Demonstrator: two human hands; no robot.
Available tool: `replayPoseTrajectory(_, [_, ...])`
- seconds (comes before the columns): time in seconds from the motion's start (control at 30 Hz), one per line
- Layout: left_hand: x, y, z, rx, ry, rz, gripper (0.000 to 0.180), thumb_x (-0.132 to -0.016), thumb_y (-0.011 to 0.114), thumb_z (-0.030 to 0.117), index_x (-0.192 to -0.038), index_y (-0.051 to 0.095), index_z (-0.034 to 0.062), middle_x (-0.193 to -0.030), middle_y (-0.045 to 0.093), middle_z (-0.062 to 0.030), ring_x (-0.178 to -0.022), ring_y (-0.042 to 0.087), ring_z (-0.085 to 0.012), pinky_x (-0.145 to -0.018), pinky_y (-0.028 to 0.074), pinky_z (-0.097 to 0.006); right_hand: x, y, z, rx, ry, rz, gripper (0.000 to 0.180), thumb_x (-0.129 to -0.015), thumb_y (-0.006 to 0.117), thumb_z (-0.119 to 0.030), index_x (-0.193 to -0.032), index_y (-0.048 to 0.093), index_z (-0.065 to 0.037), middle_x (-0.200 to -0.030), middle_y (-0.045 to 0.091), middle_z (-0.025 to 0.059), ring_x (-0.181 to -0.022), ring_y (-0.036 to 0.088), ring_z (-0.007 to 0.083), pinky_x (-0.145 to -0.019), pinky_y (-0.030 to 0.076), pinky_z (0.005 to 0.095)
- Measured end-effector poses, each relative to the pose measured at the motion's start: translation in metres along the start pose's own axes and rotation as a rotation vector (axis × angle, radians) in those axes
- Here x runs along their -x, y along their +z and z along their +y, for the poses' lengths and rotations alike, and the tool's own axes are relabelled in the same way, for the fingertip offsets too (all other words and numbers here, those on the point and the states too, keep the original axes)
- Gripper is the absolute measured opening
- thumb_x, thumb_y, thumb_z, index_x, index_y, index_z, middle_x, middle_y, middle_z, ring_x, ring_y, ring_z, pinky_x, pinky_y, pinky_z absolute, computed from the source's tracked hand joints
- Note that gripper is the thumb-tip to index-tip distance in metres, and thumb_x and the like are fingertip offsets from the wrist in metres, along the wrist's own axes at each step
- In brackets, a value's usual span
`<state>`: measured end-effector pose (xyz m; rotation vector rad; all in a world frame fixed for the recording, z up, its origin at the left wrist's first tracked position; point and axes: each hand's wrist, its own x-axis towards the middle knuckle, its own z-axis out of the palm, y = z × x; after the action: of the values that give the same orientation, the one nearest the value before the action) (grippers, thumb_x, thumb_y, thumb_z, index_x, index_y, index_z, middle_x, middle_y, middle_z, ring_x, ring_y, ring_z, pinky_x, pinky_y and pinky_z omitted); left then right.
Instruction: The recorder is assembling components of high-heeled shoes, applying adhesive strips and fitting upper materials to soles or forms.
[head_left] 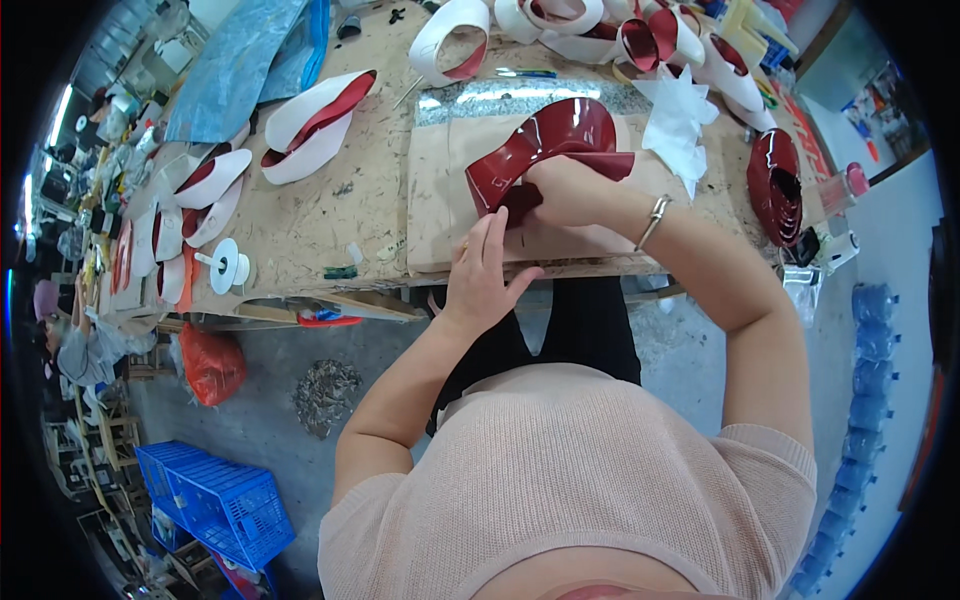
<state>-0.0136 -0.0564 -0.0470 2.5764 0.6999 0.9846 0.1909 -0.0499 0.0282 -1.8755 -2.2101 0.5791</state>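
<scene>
A cluttered workshop with a grey concrete floor (pixel 640 350), seen from the head camera: a rough chipboard table (pixel 320 215) runs across the upper part of the view, carrying a tan cardboard-coloured work pad (pixel 440 190) with a strip of speckled grey stone slab (pixel 520 97) along its far edge.

On the pad lies a curled piece of glossy dark red sheet material (pixel 545 140), arched up and folded over itself. The person's right hand (pixel 572 190) is closed around its near edge, fingers curled tight and pinching the red sheet against the pad; a silver bangle (pixel 652 221) sits on that wrist. The left hand (pixel 480 275) rests at the near edge of the pad just beside the sheet's lower corner, fingers straight and held loosely together, thumb out to the side; whether the fingertips touch the sheet cannot be told.

Around the pad, many curved white pieces with red lining (pixel 318 125) lie scattered over the table to the left and along the far side. A crumpled sheet of white paper (pixel 675 120) lies just right of the red sheet, and a dark red coiled roll (pixel 778 185) stands near the table's right end. A white spool (pixel 228 265) stands near the left front edge, and a blue plastic sheet (pixel 245 60) is draped at the far left.

Below the table, a red plastic bag (pixel 212 365) and a blue plastic crate (pixel 215 500) stand on the floor; blue-tinted water bottles (pixel 870 340) line the right side.
</scene>
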Motion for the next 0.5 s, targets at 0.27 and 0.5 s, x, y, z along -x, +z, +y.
replayPoseTrajectory(0.27, [-0.067,-0.036,-0.026,0.319,-0.344,0.477,0.025,-0.088,0.06,0.014,-0.108,0.057,0.0002,-0.099,0.063,-0.013,-0.091,0.061,-0.0247,-0.078,0.05,-0.037,0.004,0.02,-0.011,0.118,-0.028,0.135,0.022,-0.067,0.065,-0.009,-0.088,0.068,-0.003,-0.081,0.065,0.019,-0.081,0.063,0.0356,-0.073,0.05,0.0426])
replayPoseTrajectory(0.5, [-0.155,-0.032,-0.075,0.303,-0.467,-0.955,0.025,-0.076,0.055,0.004,-0.097,0.067,0.0014,-0.078,0.065,-0.0085,-0.065,0.061,-0.0178,-0.055,0.05,-0.034,0.013,0.015,-0.034,0.482,-0.064,0.115,0.013,-0.07,0.058,-0.005,-0.081,0.067,-0.006,-0.083,0.066,0.0145,-0.082,0.065,0.0272,-0.07,0.051,0.0398])
